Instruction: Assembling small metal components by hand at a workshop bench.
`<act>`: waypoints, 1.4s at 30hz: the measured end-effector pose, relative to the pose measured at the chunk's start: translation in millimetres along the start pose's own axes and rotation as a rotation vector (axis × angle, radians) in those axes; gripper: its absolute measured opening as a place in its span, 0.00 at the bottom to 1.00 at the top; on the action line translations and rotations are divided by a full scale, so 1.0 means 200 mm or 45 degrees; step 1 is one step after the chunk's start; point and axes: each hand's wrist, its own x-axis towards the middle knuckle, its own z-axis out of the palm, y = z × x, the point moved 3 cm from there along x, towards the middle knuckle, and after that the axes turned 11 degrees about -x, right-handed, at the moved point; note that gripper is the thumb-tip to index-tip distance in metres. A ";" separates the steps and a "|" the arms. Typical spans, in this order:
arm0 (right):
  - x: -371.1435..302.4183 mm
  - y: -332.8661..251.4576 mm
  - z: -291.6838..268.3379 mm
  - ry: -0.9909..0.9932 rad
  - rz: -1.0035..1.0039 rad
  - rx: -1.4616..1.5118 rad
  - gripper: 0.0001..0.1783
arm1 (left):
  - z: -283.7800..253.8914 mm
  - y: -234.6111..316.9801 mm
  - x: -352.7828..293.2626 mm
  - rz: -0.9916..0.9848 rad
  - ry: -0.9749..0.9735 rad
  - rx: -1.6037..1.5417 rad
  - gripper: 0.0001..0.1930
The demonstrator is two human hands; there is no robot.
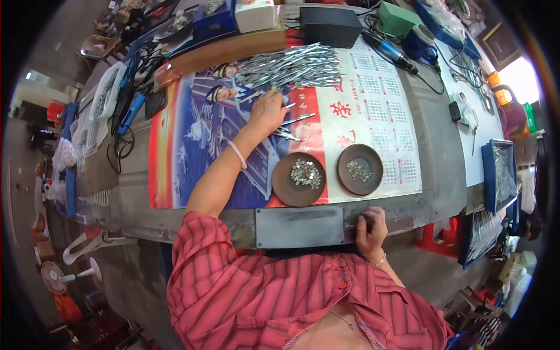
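My left hand (267,112) reaches over the printed poster sheet at the near edge of a heap of thin silver metal rods (300,65). Its fingers are bent and partly hidden, closed on a rod. Several loose rods (298,119) fan out beside and below that hand. At the table's front edge, my right hand (373,232) is curled, with something dark at its fingertips that I cannot make out. Nearest to it are two round brown dishes: the right dish (345,182) contains small pale pieces (358,170), the left dish (281,189) small shiny silver pieces (305,174).
A grey metal plate (300,226) is fixed at the front edge. Behind the rods stand a black box (331,26) and a wooden block (227,51). A blue handheld tool with a cord (392,51) lies far right; blue-handled tools (132,111) lie left. A blue tray (499,175) sits right.
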 end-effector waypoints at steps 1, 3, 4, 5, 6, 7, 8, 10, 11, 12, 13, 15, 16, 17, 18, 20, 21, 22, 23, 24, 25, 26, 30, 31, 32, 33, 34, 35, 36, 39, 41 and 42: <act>-0.01 0.00 0.00 0.027 -0.026 0.022 0.06 | 0.00 0.00 0.00 0.013 0.017 -0.010 0.09; -0.01 -0.01 -0.01 0.026 -0.062 0.023 0.07 | -0.01 0.00 -0.01 0.038 0.056 -0.064 0.10; 0.00 -0.03 -0.01 0.008 -0.105 0.019 0.08 | -0.05 -0.04 -0.04 0.036 0.112 -0.144 0.10; 0.01 -0.03 -0.01 -0.003 -0.129 0.004 0.08 | -0.07 -0.03 -0.04 0.043 0.151 -0.233 0.10; 0.02 -0.03 -0.01 -0.007 -0.154 -0.012 0.08 | -0.11 -0.04 -0.07 -0.119 0.162 -0.380 0.10; 0.02 -0.02 -0.01 -0.001 -0.138 -0.019 0.09 | -0.16 0.07 -0.08 -0.203 0.165 -0.511 0.10; 0.03 -0.02 -0.02 0.003 -0.132 -0.023 0.09 | -0.22 0.12 -0.10 -0.114 0.160 -0.603 0.07; 0.04 0.00 -0.02 -0.066 -0.016 0.021 0.08 | -0.30 0.23 -0.23 -0.029 0.266 -1.044 0.05; 0.06 0.01 -0.02 -0.093 0.059 0.060 0.08 | -0.35 0.32 -0.31 -0.050 0.252 -1.120 0.05; 0.12 0.00 -0.05 -0.092 0.055 0.012 0.08 | -0.38 0.41 -0.40 -0.071 0.238 -1.195 0.05; 0.20 -0.03 -0.08 -0.101 0.040 -0.025 0.09 | -0.39 0.49 -0.50 -0.128 0.221 -1.264 0.06; 0.33 0.01 -0.09 -0.176 -0.034 -0.204 0.11 | -0.35 0.60 -0.69 -0.234 0.155 -1.364 0.07; 0.40 0.01 -0.09 -0.229 -0.070 -0.258 0.12 | -0.31 0.64 -0.78 -0.283 0.116 -1.388 0.07; 0.46 0.01 -0.08 -0.284 -0.116 -0.303 0.13 | -0.27 0.66 -0.86 -0.351 0.087 -1.481 0.08; 0.50 0.01 -0.07 -0.333 -0.153 -0.371 0.14 | -0.21 0.67 -0.93 -0.412 0.051 -1.582 0.09; 0.55 0.01 0.00 -0.374 -0.313 -0.472 0.14 | -0.12 0.69 -1.05 -0.528 0.019 -1.771 0.11; 0.57 0.03 0.03 -0.426 -0.338 -0.534 0.14 | -0.10 0.72 -1.08 -0.647 0.046 -1.909 0.13; 0.57 0.06 0.06 -0.484 -0.364 -0.594 0.13 | -0.07 0.73 -1.11 -0.751 0.013 -2.017 0.13; 0.58 0.05 0.07 -0.506 -0.374 -0.618 0.12 | -0.05 0.73 -1.14 -0.861 -0.005 -2.123 0.13; 0.59 0.06 0.08 -0.517 -0.369 -0.618 0.10 | -0.02 0.73 -1.15 -0.852 -0.017 -2.324 0.14; 0.60 0.08 0.09 -0.518 -0.380 -0.645 0.09 | -0.01 0.74 -1.15 -0.852 -0.055 -2.439 0.15; 0.61 0.09 0.10 -0.517 -0.389 -0.673 0.08 | 0.00 0.75 -1.15 -0.847 -0.097 -2.554 0.15; 0.62 0.08 0.12 -0.540 -0.428 -0.647 0.06 | 0.01 0.75 -1.17 -0.832 -0.108 -2.684 0.16; 0.62 0.08 0.12 -0.538 -0.438 -0.606 0.07 | 0.01 0.74 -1.17 -0.848 -0.069 -2.694 0.17; 0.62 0.09 0.11 -0.539 -0.433 -0.610 0.07 | 0.01 0.75 -1.16 -0.851 -0.076 -2.697 0.17; 0.62 0.10 0.11 -0.556 -0.429 -0.578 0.07 | 0.00 0.75 -1.16 -0.847 -0.071 -2.683 0.17; 0.62 0.09 0.11 -0.575 -0.433 -0.542 0.07 | 0.00 0.75 -1.16 -0.842 -0.058 -2.669 0.17; 0.62 0.08 0.09 -0.575 -0.433 -0.544 0.07 | 0.00 0.75 -1.16 -0.842 -0.059 -2.671 0.17; 0.63 0.07 0.07 -0.615 -0.334 -0.466 0.07 | 0.00 0.75 -1.15 -0.828 -0.046 -2.629 0.16; 0.64 0.04 0.01 -0.636 -0.174 -0.281 0.07 | 0.00 0.76 -1.14 -0.790 -0.021 -2.534 0.15; 0.64 0.04 -0.01 -0.613 -0.114 -0.179 0.07 | 0.00 0.77 -1.13 -0.758 -0.013 -2.482 0.15; 0.64 0.05 -0.01 -0.589 -0.049 -0.074 0.06 | 0.00 0.78 -1.13 -0.738 0.005 -2.338 0.14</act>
